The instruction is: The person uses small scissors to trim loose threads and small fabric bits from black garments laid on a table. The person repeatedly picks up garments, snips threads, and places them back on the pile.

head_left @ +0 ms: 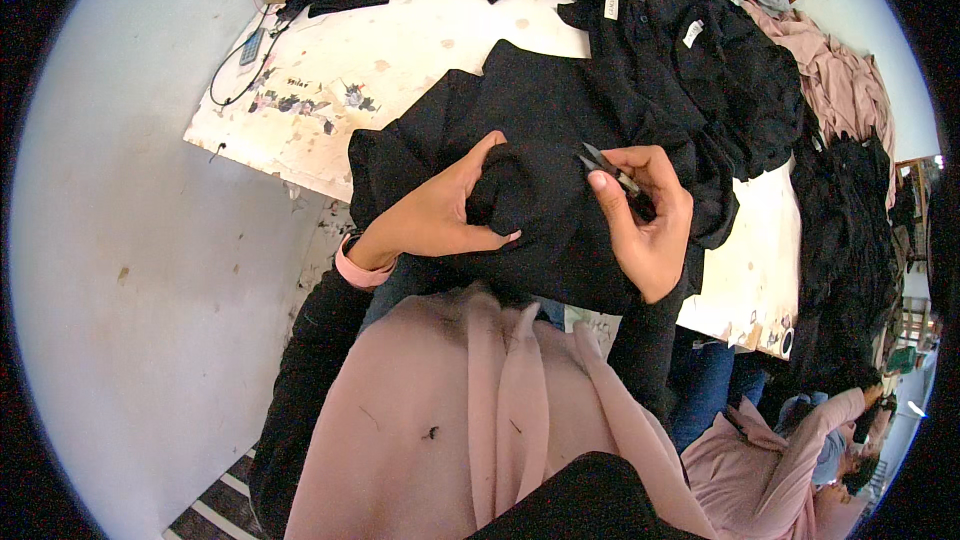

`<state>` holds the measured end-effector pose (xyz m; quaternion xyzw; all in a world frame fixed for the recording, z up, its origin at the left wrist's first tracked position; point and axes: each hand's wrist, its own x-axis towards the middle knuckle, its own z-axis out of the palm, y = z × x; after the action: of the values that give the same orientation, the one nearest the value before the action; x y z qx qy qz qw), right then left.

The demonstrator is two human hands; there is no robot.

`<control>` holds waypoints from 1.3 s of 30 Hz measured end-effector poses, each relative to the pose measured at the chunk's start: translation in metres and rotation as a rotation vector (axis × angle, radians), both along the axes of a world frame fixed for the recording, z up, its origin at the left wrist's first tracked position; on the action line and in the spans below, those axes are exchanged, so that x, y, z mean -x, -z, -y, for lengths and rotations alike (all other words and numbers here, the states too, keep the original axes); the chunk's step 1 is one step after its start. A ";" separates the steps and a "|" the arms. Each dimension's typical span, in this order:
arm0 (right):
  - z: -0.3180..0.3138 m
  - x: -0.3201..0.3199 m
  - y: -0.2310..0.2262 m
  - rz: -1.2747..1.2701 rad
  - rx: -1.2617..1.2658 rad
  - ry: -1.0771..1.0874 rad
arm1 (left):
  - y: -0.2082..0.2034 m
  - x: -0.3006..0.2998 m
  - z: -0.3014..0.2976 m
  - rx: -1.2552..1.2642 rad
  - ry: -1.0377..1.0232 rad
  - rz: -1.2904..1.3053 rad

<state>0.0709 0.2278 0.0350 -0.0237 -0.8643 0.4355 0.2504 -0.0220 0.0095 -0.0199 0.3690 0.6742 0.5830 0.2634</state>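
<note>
A black garment (548, 195) lies bunched over the near edge of the table in front of me. My left hand (435, 208) is at its left side, with cloth caught between the spread thumb and forefinger; the other fingers are hidden under the fabric. Thread snips (603, 160) with short dark blades are in my right hand (652, 225), thumb and fingers curled round them. Their tips point up and left, just over the cloth. Whether the blades touch a thread is too small to see.
Black garments (680, 70) with white labels heap up on the pale, stained table (420, 35). Pink cloth (830, 85) and dark cloth (845, 240) hang at the right. A keypad device (252, 47) and cable lie far left. Another person (770, 470) is at lower right.
</note>
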 end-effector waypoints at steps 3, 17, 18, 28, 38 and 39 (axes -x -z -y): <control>0.000 0.003 -0.001 0.056 -0.002 -0.028 | 0.002 0.000 0.001 -0.062 0.019 0.158; -0.020 0.020 0.015 0.339 0.473 -0.592 | -0.030 0.007 0.017 0.147 0.076 -0.190; -0.020 0.021 0.014 0.214 0.294 -0.545 | -0.036 0.009 0.024 0.260 0.087 -0.148; 0.035 0.000 0.007 -0.479 -0.920 -0.293 | -0.016 0.005 -0.001 -0.317 -0.276 0.320; 0.049 0.003 0.026 -0.263 -0.386 -0.245 | 0.002 -0.010 -0.009 -0.309 -0.162 0.052; 0.050 0.003 0.027 -0.224 -0.368 -0.187 | 0.004 -0.010 -0.012 -0.353 -0.187 0.128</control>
<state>0.0682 0.1780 0.0080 0.1512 -0.8944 0.2919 0.3034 -0.0117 0.0215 -0.0236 0.3078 0.5746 0.7363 0.1815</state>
